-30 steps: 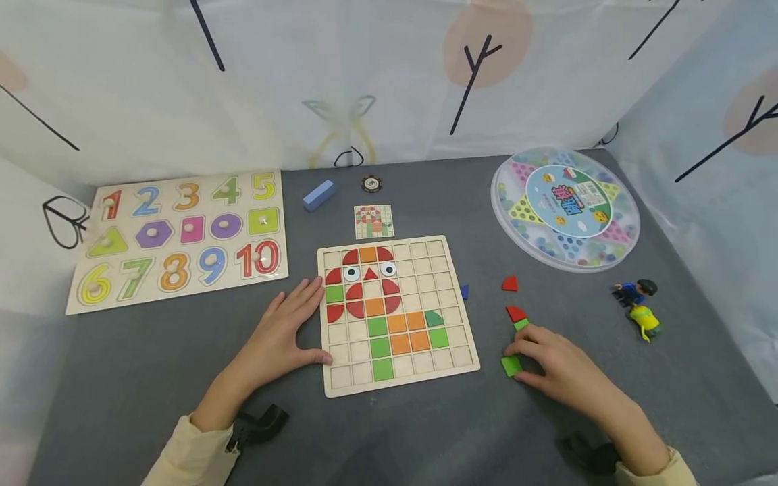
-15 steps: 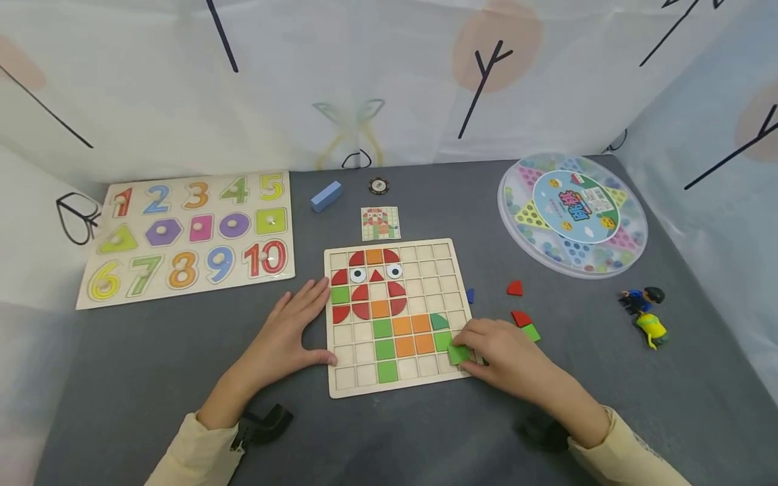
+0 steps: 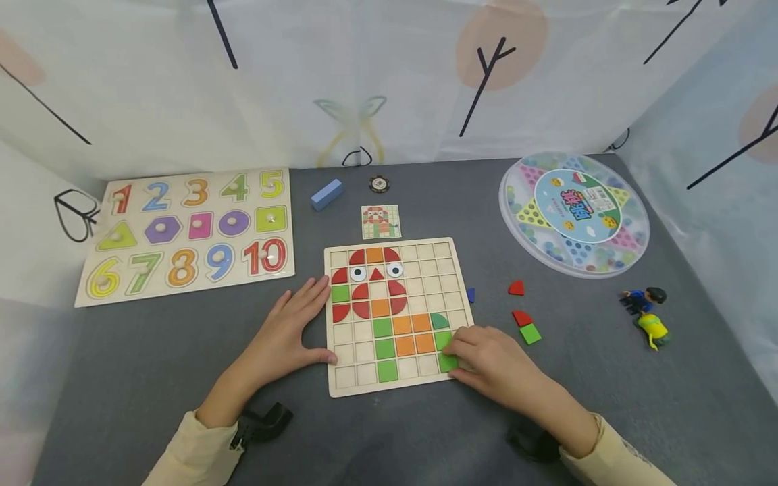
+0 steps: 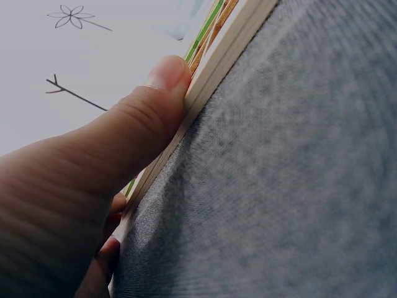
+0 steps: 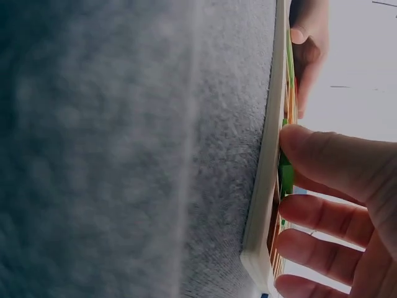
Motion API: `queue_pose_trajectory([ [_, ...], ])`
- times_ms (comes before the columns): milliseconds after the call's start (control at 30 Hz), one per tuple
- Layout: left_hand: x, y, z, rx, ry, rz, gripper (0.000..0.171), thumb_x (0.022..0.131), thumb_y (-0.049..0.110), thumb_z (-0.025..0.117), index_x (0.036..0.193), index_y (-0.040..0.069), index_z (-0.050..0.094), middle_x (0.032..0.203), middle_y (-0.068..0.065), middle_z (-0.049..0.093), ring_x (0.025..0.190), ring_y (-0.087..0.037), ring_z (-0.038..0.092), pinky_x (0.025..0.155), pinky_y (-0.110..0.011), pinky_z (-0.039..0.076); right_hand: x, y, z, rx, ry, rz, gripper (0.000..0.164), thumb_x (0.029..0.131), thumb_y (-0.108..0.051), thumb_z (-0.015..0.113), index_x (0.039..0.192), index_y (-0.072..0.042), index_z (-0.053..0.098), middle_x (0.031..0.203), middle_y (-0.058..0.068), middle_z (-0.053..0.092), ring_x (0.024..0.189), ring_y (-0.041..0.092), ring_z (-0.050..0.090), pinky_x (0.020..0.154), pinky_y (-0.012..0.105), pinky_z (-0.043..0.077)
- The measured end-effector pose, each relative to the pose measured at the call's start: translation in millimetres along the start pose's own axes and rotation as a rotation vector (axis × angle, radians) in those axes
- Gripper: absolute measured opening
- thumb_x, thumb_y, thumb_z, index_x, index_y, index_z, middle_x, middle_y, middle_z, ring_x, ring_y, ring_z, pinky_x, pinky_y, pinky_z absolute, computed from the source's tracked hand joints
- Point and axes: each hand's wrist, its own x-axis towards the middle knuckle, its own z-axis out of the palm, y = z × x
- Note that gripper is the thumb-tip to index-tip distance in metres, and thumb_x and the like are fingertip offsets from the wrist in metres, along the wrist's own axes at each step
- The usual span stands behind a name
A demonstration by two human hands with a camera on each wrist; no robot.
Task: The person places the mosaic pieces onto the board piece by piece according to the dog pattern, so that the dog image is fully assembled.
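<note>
A wooden grid board [image 3: 430, 267] lies mid-table, bearing red, orange and green tiles and two eye pieces [image 3: 358, 273] in an animal-like pattern. My left hand [image 3: 276, 344] rests at its left edge, fingers spread and fairly straight, thumb [image 4: 167, 74] against the rim in the left wrist view. At the board's lower right, my right hand [image 3: 501, 368] pinches a green square tile [image 3: 448, 362] at a bottom-row cell, just below another green square. The right wrist view shows this green tile [image 5: 286, 177] between thumb and fingers.
Right of the board lie two red quarter-round tiles [image 3: 516, 288], a green square [image 3: 531, 333] and a blue piece [image 3: 471, 295]. A pattern card [image 3: 381, 222], blue block [image 3: 327, 195] and round chip [image 3: 379, 184] sit behind. Number puzzle [image 3: 182, 236] left; round game box [image 3: 574, 216] and toy figures [image 3: 650, 314] right.
My right hand has carried a green square tile leftward from the loose pieces to the board's lower right, where the tile now lines up with a cell. My left hand stays at the board's edge.
</note>
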Motion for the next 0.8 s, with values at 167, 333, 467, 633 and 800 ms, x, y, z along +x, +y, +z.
queue_pose_trajectory([
  [167,-0.3,-1.1,0.6,0.012,0.004,0.002,0.112,0.054,0.061,0.072,0.143,0.015,0.020,0.149,0.002,0.013,0.137,-0.020,0.006,0.107,-0.048,0.004,-1.7,6.4,-9.0,0.006,-0.023,0.014,0.032,0.070,-0.031,0.074,0.098,-0.018,0.066,0.091,-0.008,0.056,0.080,0.005,0.052,0.069,0.029,0.046],
  [333,-0.1,-1.2,1.1,0.011,0.005,0.003,0.112,0.054,0.062,0.071,0.143,0.016,0.020,0.149,0.002,0.013,0.137,-0.020,0.007,0.107,-0.047,0.004,-6.7,48.3,-36.3,-0.021,0.046,0.156,0.030,0.071,-0.017,0.074,0.100,-0.013,0.065,0.097,-0.002,0.059,0.082,0.011,0.056,0.068,0.032,0.047],
  [467,0.0,-1.3,1.5,0.011,-0.001,-0.005,0.112,0.054,0.062,0.071,0.143,0.016,0.020,0.149,0.001,0.013,0.137,-0.021,0.007,0.107,-0.047,0.004,-11.2,87.9,-50.7,-0.059,-0.012,0.299,0.033,0.072,-0.005,0.071,0.103,-0.009,0.063,0.102,0.006,0.060,0.091,0.022,0.057,0.073,0.041,0.047],
  [633,-0.3,-1.6,1.9,0.012,-0.002,-0.010,0.113,0.053,0.062,0.071,0.143,0.016,0.020,0.149,0.001,0.014,0.137,-0.021,0.007,0.107,-0.048,0.004,-11.5,113.4,-48.0,-0.046,-0.075,0.267,0.034,0.073,-0.002,0.070,0.106,-0.008,0.063,0.101,0.006,0.060,0.090,0.022,0.057,0.073,0.040,0.047],
  [800,0.3,-1.6,1.5,0.016,0.002,-0.005,0.113,0.053,0.062,0.071,0.143,0.016,0.020,0.149,0.002,0.013,0.137,-0.021,0.007,0.107,-0.048,0.004,-8.4,117.5,-42.0,-0.056,-0.021,0.241,0.023,0.074,-0.005,0.070,0.096,-0.010,0.067,0.092,0.002,0.060,0.081,0.017,0.058,0.067,0.036,0.048],
])
